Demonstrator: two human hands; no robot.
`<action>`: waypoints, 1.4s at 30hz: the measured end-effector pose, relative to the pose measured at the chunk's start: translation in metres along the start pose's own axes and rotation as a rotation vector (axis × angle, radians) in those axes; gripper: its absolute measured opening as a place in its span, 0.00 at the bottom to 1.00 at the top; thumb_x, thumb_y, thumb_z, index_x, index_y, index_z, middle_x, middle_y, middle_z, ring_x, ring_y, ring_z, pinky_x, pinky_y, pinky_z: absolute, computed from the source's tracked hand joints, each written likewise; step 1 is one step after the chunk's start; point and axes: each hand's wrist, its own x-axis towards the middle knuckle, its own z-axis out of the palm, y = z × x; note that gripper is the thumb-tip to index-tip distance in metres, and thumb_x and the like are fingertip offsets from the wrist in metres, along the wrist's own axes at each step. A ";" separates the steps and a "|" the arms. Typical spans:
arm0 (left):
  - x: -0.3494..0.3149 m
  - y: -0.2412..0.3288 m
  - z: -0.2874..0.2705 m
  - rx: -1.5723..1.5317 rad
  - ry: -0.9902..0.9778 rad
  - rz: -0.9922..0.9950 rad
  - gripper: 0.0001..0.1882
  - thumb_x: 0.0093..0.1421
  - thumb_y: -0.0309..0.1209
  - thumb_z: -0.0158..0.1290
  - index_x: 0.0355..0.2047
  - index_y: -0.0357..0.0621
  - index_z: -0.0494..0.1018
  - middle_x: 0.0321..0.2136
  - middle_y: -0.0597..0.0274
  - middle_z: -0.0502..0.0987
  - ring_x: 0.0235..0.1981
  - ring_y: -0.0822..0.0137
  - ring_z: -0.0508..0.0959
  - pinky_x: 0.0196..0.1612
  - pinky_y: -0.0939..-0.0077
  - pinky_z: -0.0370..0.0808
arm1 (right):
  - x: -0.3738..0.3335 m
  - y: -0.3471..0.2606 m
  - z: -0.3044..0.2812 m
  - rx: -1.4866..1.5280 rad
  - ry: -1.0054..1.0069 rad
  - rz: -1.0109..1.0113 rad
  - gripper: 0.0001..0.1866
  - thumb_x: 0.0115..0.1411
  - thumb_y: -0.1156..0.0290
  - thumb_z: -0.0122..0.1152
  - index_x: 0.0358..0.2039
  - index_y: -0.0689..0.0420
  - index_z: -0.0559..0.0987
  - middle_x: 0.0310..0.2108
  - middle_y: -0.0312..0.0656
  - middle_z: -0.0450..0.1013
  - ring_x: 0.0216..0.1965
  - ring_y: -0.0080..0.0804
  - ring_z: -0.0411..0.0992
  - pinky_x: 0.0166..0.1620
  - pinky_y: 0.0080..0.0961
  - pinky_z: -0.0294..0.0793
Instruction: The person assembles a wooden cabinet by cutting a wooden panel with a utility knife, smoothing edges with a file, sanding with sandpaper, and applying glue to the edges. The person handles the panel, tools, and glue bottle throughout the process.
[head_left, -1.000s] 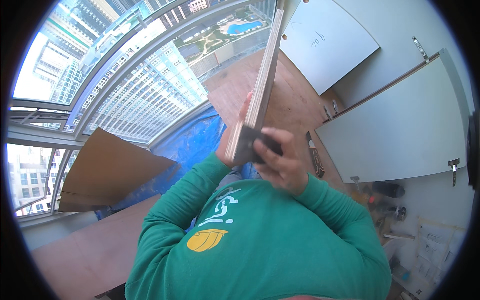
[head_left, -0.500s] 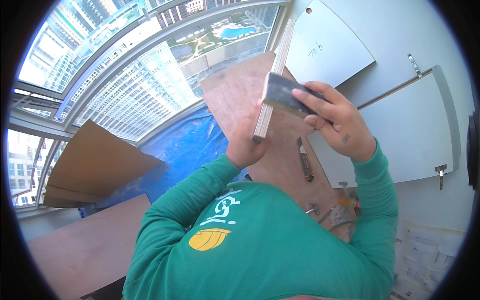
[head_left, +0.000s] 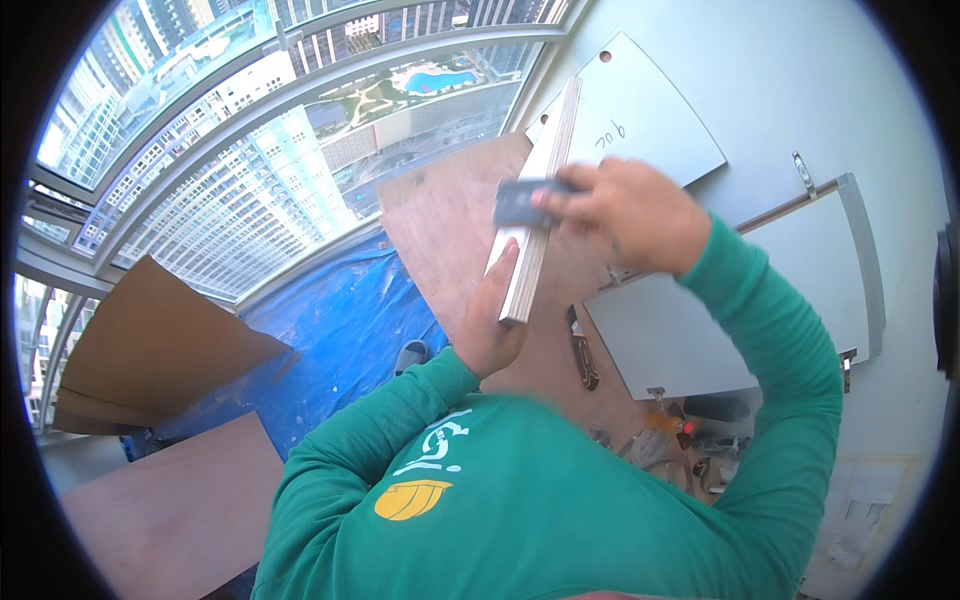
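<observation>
A narrow white-faced plywood board [head_left: 533, 268] with layered edges slants up and away in front of my chest. My left hand [head_left: 490, 328] is closed around its near end, with the thumb lying along the white face. Gripped in my right hand [head_left: 640, 215] is a dark grey sanding block [head_left: 514, 203], which lies across the board just beyond my left thumb. The right hand and the block are blurred by motion. Below the board, a utility knife [head_left: 583, 352] with a black and orange handle rests on a reddish plywood sheet [head_left: 430, 205].
White panels [head_left: 655, 110] lean on the right wall, the nearer door panel [head_left: 720, 300] with metal hinges. Blue plastic sheeting [head_left: 340, 320] covers floor by the windows, under brown cardboard [head_left: 165, 340]. Another plywood sheet [head_left: 180, 500] lies lower left. Assorted tools [head_left: 690, 440] sit at my right.
The sanding block has shifted left and slightly nearer along the board, and my right elbow has swung outward. The board's near end is lower in view. My head view has shifted a little.
</observation>
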 end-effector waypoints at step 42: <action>0.001 0.001 -0.017 -0.138 -0.047 -0.040 0.49 0.55 0.10 0.46 0.79 0.32 0.46 0.76 0.35 0.54 0.78 0.39 0.57 0.78 0.57 0.55 | 0.031 0.168 0.095 0.353 0.375 0.467 0.23 0.72 0.63 0.62 0.66 0.49 0.79 0.54 0.49 0.75 0.47 0.47 0.78 0.53 0.37 0.78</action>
